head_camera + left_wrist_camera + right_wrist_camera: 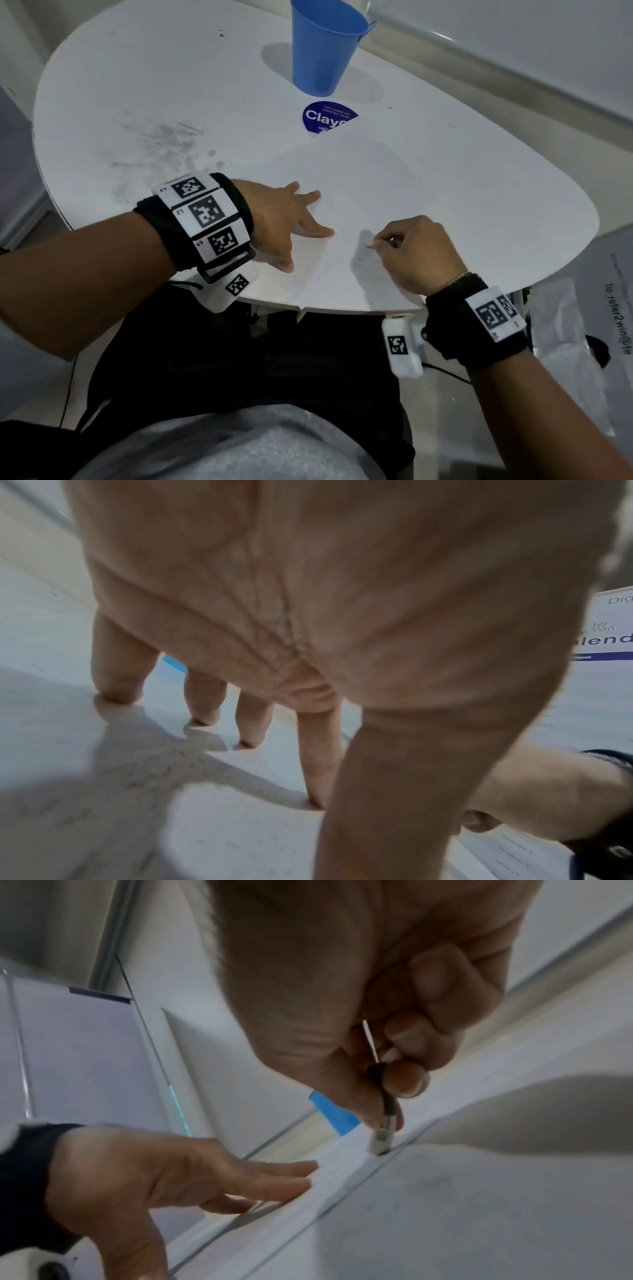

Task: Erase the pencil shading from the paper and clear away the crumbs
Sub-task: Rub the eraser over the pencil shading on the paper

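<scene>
Erasing in hand: a small pinched tool works the near part of the sheet while the other hand pins it.

Nearest, at about 5 o'clock on the table [137, 85], the right hand [419, 253] has thumb and fingers curled into a pinch on a slim dark-and-silver eraser tool [383, 1129] (its exact kind is hard to tell), tip down on the paper [370, 178]. At about 7 o'clock the left hand [284, 222] lies spread and flat, straight fingers [116, 674] pressing the sheet's left part. Any pencil shading looks faint by now; I judge rubbing is nearly done. Next comes sweeping the crumbs away, which calls for light strokes with the sheet held. Farther off, at 12 o'clock, stand a blue sticker [329, 116] and a blue cup [325, 48].
</scene>
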### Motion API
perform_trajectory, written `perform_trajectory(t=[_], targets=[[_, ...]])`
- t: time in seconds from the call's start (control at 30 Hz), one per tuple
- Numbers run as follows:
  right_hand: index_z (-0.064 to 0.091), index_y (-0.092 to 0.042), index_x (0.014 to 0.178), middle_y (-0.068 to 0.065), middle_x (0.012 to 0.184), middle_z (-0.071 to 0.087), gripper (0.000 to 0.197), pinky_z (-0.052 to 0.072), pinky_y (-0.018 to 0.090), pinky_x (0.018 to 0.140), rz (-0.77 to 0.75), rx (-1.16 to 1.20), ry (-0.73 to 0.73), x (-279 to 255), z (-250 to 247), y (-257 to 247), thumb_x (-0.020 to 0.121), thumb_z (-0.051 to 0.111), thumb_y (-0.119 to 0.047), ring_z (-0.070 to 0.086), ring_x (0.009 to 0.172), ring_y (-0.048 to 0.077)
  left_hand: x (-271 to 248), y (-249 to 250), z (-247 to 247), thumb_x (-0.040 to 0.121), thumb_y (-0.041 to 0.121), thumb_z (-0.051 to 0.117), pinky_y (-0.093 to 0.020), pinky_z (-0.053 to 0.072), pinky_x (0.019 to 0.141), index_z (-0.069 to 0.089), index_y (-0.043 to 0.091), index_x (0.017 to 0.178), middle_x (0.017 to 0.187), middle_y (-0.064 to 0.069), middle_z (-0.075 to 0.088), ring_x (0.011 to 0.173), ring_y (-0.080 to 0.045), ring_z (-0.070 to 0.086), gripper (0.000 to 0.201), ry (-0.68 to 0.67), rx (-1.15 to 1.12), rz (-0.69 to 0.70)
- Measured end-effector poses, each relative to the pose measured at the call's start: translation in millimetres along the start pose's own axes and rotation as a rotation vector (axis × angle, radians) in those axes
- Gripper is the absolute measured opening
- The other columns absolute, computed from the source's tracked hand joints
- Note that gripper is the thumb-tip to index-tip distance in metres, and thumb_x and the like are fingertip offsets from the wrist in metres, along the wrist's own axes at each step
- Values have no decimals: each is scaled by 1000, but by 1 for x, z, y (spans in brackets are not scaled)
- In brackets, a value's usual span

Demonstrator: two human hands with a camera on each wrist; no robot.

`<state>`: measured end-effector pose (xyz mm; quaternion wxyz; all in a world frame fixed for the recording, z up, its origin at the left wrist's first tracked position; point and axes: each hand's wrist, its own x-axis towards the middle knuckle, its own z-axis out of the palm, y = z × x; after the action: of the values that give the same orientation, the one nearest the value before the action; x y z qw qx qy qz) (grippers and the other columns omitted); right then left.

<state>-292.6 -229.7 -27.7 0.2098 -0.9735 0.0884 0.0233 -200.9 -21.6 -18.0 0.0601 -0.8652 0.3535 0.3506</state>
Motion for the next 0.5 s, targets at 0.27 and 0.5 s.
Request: perform_trajectory(t=[0.27,0.5], targets=[[77,-21,80,-7,74,71,15,50,24,69,1,16,-45,-1,2,-1,87,63,-20,65,73,15,0,0,0,95,43,63,-49,15,125,4,62,151,164,12,-27,152,-14,-23,83,4,14,-4],[76,-19,82,-6,73,70,15,47,24,67,-40,-7,-84,-6,6,-5,88,62,-18,63,71,15,3,-2,1,93,43,65,-50,17,124,6,63,150,164,13,-26,152,-14,-22,85,6,4,2]])
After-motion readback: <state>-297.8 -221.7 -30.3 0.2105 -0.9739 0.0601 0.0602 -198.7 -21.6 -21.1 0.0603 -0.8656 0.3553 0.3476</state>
